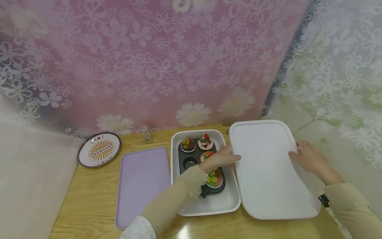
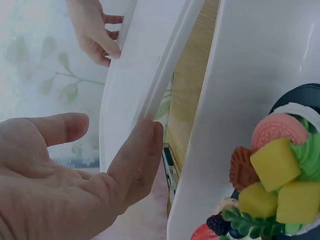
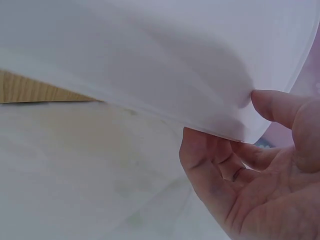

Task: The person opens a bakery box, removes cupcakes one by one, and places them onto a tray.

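Note:
A large white rectangular lid [image 1: 262, 169] with rounded corners is tilted beside a white box [image 1: 206, 212]. At the lid's far edge my right hand [image 1: 310, 159] grips it, thumb on the upper face and fingers beneath, as the right wrist view shows. My left hand [image 1: 221, 157] reaches across the box to the lid's near edge. In the left wrist view its straight fingers [image 2: 135, 160] touch that edge while the thumb stands apart. Inside the box lies a black muffin pan [image 1: 183, 166] holding several decorated tarts [image 1: 206, 142], partly hidden by my left arm.
A lilac tray [image 1: 143, 186] lies left of the box on the wooden table [image 1: 86, 199]. Behind it stands a small glass jar [image 1: 146, 134] with a metal cap. A patterned plate [image 1: 99, 149] leans at the back left. Floral curtains [image 1: 179, 66] hang behind and at right.

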`<state>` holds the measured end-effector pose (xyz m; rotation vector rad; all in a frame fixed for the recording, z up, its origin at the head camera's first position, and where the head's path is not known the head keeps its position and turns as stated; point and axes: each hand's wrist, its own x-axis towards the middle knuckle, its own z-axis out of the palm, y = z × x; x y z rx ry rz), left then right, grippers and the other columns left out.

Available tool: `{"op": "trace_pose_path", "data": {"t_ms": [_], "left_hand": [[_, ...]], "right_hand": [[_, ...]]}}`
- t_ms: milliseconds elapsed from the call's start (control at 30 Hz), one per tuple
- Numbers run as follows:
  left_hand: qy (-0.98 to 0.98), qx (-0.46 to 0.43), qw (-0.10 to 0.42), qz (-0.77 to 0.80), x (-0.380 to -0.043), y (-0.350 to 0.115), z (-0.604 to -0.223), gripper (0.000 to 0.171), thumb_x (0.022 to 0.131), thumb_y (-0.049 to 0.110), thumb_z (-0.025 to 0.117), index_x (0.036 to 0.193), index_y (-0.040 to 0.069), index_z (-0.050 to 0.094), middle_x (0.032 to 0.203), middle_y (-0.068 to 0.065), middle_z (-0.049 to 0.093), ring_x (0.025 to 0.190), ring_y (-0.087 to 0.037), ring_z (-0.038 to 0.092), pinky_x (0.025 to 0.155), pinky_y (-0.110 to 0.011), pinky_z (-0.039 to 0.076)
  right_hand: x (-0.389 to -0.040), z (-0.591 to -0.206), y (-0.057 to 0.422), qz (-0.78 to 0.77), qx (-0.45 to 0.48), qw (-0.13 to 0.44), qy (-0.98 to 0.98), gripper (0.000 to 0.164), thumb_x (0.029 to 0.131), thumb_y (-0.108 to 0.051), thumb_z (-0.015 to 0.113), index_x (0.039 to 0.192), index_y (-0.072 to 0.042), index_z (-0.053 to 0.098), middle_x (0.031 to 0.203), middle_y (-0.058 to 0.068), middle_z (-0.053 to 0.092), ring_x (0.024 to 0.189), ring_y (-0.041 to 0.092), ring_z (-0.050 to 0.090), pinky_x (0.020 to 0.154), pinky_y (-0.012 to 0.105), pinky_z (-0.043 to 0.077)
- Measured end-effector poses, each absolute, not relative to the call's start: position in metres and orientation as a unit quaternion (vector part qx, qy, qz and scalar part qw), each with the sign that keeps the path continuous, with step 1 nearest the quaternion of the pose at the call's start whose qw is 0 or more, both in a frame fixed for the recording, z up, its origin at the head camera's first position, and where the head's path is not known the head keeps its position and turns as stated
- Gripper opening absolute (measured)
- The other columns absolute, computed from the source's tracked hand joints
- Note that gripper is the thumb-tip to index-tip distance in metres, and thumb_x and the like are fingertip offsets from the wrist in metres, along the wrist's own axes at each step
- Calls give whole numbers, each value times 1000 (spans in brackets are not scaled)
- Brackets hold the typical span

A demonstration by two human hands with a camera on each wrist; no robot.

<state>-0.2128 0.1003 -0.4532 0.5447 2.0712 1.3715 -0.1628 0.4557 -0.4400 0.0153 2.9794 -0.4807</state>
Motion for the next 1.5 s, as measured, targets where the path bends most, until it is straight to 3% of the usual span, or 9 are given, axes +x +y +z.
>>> {"op": "trace_pose_path", "data": {"t_ms": [167,400,567,667,833,967,1167,1367,1500], "left_hand": [[790,177,288,511,-209,110,-452,46,99,17,63,141,3,54,132,-22,64,88,-29,71,73,-29,59],[826,109,301,463,-204,124,-450,78,98,33,64,162,1,33,164,-22,33,132,-30,51,112,-37,48],[812,77,330,475,-209,135,-449,76,99,43,63,155,-4,42,161,-23,36,121,-30,61,105,-40,54],[782,58,364,503,-212,138,-449,83,101,54,58,160,-1,37,167,-20,32,130,-33,62,109,-44,54],[693,55,420,583,-217,140,-453,83,105,63,48,167,11,29,175,-13,21,157,-35,38,120,-55,44],[629,36,442,639,-219,147,-456,74,108,58,46,168,18,28,178,-13,13,163,-38,20,123,-66,35],[599,-23,425,678,-217,160,-460,75,108,58,46,168,17,28,178,-14,11,165,-43,7,123,-77,22],[623,-11,411,666,-211,170,-464,73,108,59,43,167,18,31,178,-12,13,165,-40,10,122,-79,18],[667,-41,387,635,-207,180,-467,88,104,59,51,168,8,21,176,-17,15,163,-41,18,127,-70,22]], "right_hand": [[-164,-446,463,-156,9,65,986,68,107,-33,56,139,25,41,136,50,49,117,63,55,88,70,50],[-166,-458,467,-164,10,67,984,74,108,-37,57,141,27,39,138,51,48,119,63,56,92,70,51],[-166,-462,473,-159,32,91,983,87,108,-46,55,145,28,31,140,53,42,121,66,53,93,71,50],[-169,-467,476,-155,44,107,981,98,106,-56,53,147,29,27,142,54,39,123,67,50,94,72,49],[-174,-479,479,-146,56,120,980,108,102,-65,53,144,31,26,139,56,36,122,66,47,94,72,48],[-174,-486,479,-141,66,130,979,112,102,-67,52,144,32,23,138,58,32,119,66,47,93,71,49],[-174,-489,477,-144,79,136,977,110,101,-66,53,144,31,23,137,57,32,117,68,47,94,73,46],[-178,-496,472,-140,99,144,975,113,100,-67,54,141,33,21,134,58,30,115,70,49,93,74,47],[-181,-504,465,-143,108,142,974,112,100,-64,56,139,35,19,129,57,31,111,68,50,95,72,47]]}}
